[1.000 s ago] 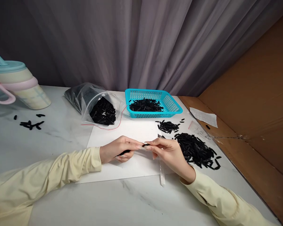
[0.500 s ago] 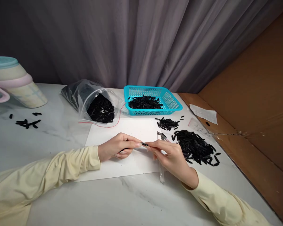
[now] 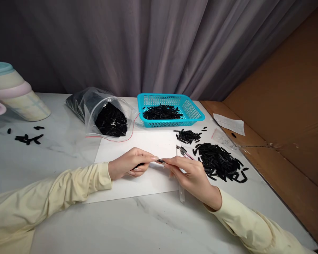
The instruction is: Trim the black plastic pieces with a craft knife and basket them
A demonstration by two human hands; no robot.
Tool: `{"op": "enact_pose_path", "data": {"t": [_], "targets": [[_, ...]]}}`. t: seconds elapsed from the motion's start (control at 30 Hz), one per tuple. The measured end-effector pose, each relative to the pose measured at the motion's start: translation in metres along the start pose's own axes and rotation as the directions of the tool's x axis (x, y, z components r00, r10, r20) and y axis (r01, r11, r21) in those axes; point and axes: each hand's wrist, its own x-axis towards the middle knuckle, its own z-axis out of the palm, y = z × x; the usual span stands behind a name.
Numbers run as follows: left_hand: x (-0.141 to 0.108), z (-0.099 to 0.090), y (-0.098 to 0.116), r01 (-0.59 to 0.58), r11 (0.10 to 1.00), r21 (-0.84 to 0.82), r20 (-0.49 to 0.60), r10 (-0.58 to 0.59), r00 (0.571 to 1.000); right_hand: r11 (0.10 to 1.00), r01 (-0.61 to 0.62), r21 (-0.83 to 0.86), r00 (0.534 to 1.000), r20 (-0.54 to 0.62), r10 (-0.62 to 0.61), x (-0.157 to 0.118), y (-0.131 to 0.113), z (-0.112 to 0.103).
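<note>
Between the fingertips of my two hands is a small, slim black piece (image 3: 160,161), pinched at one end by each hand. My left hand (image 3: 132,162) is closed, its thumb and forefinger on the piece; more black shows under its curled fingers. My right hand (image 3: 189,173) comes from the other side, thumb and forefinger pressed together on the piece. Both are just above a white sheet (image 3: 116,187). Beside my right hand lie a pointed tool with a pink handle (image 3: 187,154) and a clear strip (image 3: 181,194), partly covered by the hand.
A large heap of black pieces (image 3: 219,162) lies right, with a smaller pile (image 3: 188,136) behind. A turquoise basket (image 3: 172,123) and an open zip bag (image 3: 90,109) hold more. Loose pieces (image 3: 29,139) and a tumbler (image 3: 23,100) are left. Cardboard (image 3: 286,95) borders the right.
The view has shifted slightly, moving everything a little up and left. Both hands stay pinched on the black piece, with only small finger movements.
</note>
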Motion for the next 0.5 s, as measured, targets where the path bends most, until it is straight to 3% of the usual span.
{"op": "enact_pose_path", "data": {"t": [0.5], "targets": [[0.0010,0.0006,0.0016,-0.001,0.999,0.039,0.017,0.000,1.000,0.999,-0.045,0.028,0.998,0.048,0.044,-0.0028,0.0024,0.0014]]}}
